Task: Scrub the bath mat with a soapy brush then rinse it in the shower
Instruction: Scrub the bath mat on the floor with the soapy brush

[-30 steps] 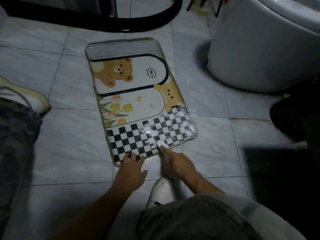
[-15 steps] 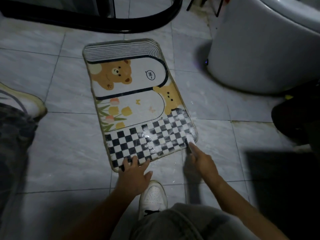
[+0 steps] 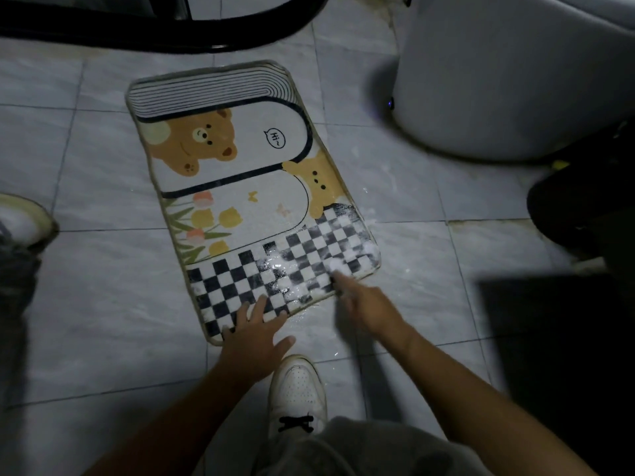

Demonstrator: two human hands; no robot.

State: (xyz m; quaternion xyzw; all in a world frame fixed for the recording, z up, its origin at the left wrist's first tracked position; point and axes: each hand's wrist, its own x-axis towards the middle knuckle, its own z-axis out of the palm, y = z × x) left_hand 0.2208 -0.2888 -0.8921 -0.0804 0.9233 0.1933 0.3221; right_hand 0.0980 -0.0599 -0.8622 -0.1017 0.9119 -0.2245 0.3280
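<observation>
scrubbing in progress on the bath mat [image 3: 240, 187], which lies flat on the tiled floor [image 3: 103, 286] before the black shower curb [image 3: 240, 39]. left hand [image 3: 256, 333] — fingers straight and spread, pressing the near checkered edge down, holding nothing. right hand [image 3: 366, 305] is motion-blurred; its grip reads as closed round the brush [image 3: 336, 274], whose head meets the mat near its near right corner. foam [image 3: 292, 269] covers only that checkered corner; the bears, tulips and striped far end show no lather. judgement: early in the scrub step. to do it well, the flat hand should anchor the mat against creeping on wet tiles, with short overlapping strokes worked band by band towards the far end — more soap once the lather thins. suds lie on the floor beside the corner; slip risk near the white shoe [image 3: 295, 389].
</observation>
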